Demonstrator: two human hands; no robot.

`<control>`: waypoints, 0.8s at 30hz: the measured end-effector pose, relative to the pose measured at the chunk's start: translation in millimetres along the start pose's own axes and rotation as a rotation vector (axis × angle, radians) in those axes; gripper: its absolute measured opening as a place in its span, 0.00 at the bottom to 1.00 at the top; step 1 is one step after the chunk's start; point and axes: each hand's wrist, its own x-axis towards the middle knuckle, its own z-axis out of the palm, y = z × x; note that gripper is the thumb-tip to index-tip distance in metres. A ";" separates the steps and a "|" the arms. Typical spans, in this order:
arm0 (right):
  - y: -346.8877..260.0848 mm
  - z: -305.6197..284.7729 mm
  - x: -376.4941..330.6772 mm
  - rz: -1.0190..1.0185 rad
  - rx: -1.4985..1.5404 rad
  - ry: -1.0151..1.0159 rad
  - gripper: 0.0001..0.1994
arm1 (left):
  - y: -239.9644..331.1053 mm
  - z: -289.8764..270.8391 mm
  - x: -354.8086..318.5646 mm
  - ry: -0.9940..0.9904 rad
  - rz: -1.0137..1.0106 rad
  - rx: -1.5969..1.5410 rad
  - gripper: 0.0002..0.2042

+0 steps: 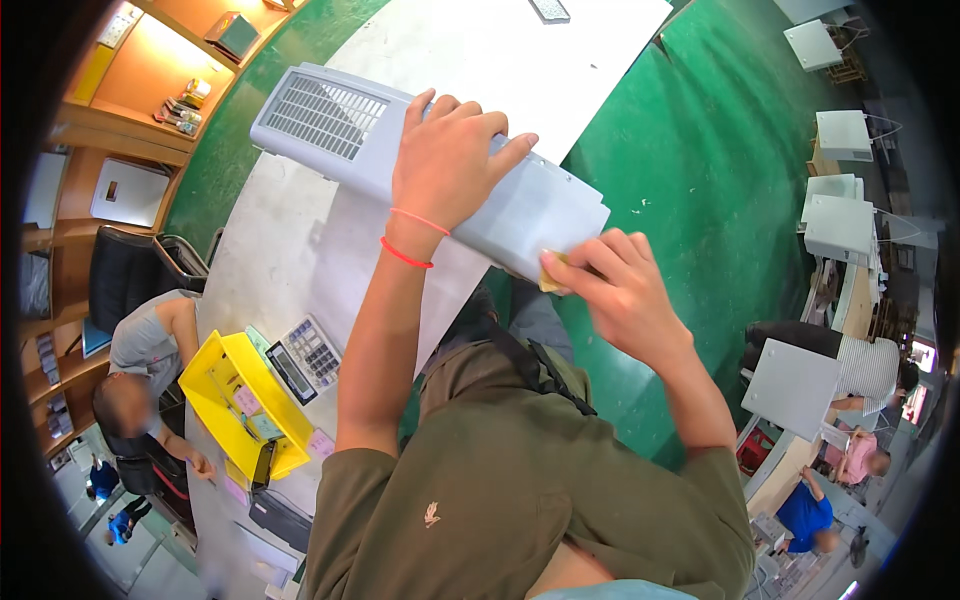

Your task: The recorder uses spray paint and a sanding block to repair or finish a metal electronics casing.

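Observation:
A long, light grey housing (530, 212) with a slotted vent grille (328, 114) at its far left end lies slantwise across the corner of the white table. My left hand (450, 160) is closed over its middle, fingers over the far edge. At the near right end, my right hand (632, 290) pinches a small yellow pad (549, 270) against the corner of the housing. That end juts past the table edge. My fingers partly hide the pad, and its exact material cannot be made out.
On the white table (270, 230), a yellow bin (215, 385) holds papers beside a calculator (305, 358). A seated person (155, 345) is at the left side. A small grey piece (549, 10) lies at the far edge. Green floor (680, 240) lies right; white panels (840, 228) stand beyond.

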 end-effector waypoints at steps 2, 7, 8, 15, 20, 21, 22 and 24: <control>-1.1 1.7 3.5 -0.003 -0.006 -0.002 0.27 | 0.4 -1.7 0.6 -0.008 -0.003 0.003 0.22; 0.8 -6.4 -12.9 0.010 -0.020 -0.002 0.26 | 1.2 -0.8 0.4 -0.020 -0.004 -0.006 0.22; 0.5 -4.8 -9.1 0.006 -0.014 -0.009 0.26 | 0.9 0.2 0.0 -0.013 -0.004 -0.005 0.22; 2.7 -6.6 -7.1 0.010 -0.009 -0.014 0.25 | -1.7 -1.6 1.1 -0.005 -0.004 0.020 0.22; 1.6 -0.6 2.4 0.008 0.022 -0.012 0.25 | -0.7 -0.9 0.9 -0.006 0.003 0.008 0.22; 2.2 -4.7 -6.6 0.013 0.015 -0.012 0.25 | 0.9 -1.4 -0.1 -0.015 0.002 0.009 0.22; 3.7 -7.9 -9.2 0.011 0.008 -0.014 0.25 | 1.6 -1.9 0.1 -0.019 -0.004 0.012 0.22; 4.5 -8.6 -4.0 -0.002 -0.007 -0.032 0.23 | -0.7 -2.9 1.4 -0.012 -0.005 0.026 0.22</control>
